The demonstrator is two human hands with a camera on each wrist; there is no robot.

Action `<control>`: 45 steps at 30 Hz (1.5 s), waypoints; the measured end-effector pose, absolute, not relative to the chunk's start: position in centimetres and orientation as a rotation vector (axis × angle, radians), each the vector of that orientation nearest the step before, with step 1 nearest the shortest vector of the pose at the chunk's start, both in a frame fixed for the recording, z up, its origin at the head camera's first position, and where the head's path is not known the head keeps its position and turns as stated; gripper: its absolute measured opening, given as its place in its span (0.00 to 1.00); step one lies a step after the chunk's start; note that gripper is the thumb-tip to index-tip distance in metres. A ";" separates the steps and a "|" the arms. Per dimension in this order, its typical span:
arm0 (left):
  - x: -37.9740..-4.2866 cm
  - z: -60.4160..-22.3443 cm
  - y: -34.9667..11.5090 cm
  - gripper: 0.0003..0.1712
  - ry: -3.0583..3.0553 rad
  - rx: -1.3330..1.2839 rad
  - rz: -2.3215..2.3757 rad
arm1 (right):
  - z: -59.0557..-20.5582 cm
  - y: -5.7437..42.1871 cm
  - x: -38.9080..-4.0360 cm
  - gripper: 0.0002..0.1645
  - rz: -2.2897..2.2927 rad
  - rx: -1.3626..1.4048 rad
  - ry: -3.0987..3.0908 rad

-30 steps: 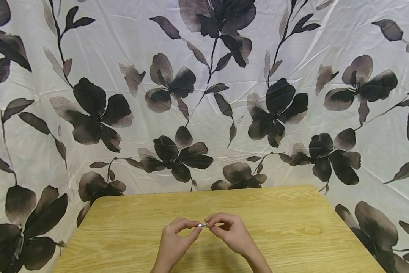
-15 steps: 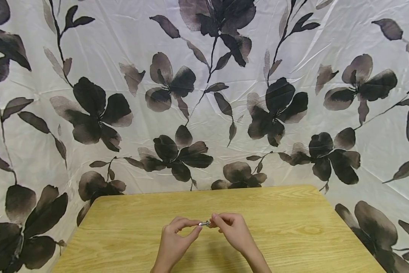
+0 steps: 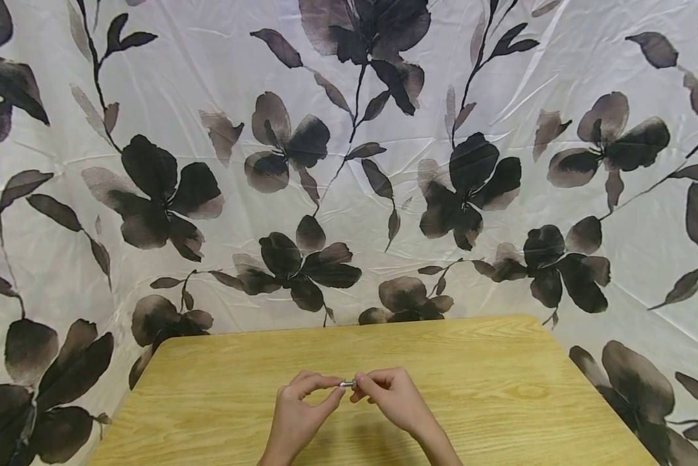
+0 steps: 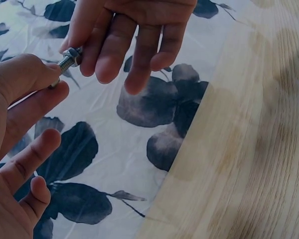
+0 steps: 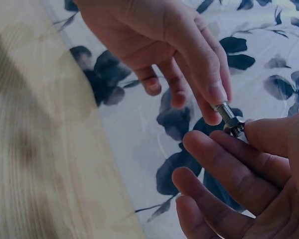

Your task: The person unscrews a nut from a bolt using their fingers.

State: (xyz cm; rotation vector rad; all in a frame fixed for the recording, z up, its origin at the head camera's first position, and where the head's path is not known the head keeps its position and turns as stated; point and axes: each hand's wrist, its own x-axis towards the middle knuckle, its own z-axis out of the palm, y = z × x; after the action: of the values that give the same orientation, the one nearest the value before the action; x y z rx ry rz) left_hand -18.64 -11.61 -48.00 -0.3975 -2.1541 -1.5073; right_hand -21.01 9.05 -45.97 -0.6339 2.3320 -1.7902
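A small silver threaded bolt (image 5: 228, 113) is held level above the table, spanning the gap between both hands. My left hand (image 3: 302, 408) pinches one end of it between thumb and index finger, its other fingers loosely bent. Toward the other end sits a metal nut (image 5: 235, 129), threaded onto the shaft. The thumb and index finger of my right hand (image 3: 392, 401) pinch this nut, while its remaining fingers spread below, as the right wrist view shows. Fingertips hide both ends of the bolt.
Beneath the hands is a wood-grain table (image 3: 221, 375) with rounded far corners. Behind and beside it hangs a white cloth (image 3: 384, 213) printed with dark flowers and leaves.
The right thumb and fingers have shifted around the nut, the thumb rolling up then back down. The left hand keeps its pinch on the bolt almost unmoved.
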 end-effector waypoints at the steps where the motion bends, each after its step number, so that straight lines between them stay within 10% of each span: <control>1: -18.6 -48.0 -11.6 0.13 -2.153 -0.400 -1.506 | -46.0 9.1 -21.0 0.20 -1.789 -0.639 2.330; 23: -18.7 -47.7 -11.6 0.12 -2.191 -0.353 -1.545 | -45.5 9.0 -20.8 0.10 -1.874 -0.718 2.276; 45: -18.5 -47.6 -11.5 0.14 -2.156 -0.390 -1.521 | -46.1 9.0 -21.2 0.24 -1.814 -0.588 2.265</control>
State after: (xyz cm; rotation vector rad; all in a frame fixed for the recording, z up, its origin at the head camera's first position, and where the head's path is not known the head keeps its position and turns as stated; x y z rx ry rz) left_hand -18.52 -11.54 -47.57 -0.3904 -2.1558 -1.5210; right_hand -21.25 8.96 -46.12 -0.5875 2.2649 -1.8137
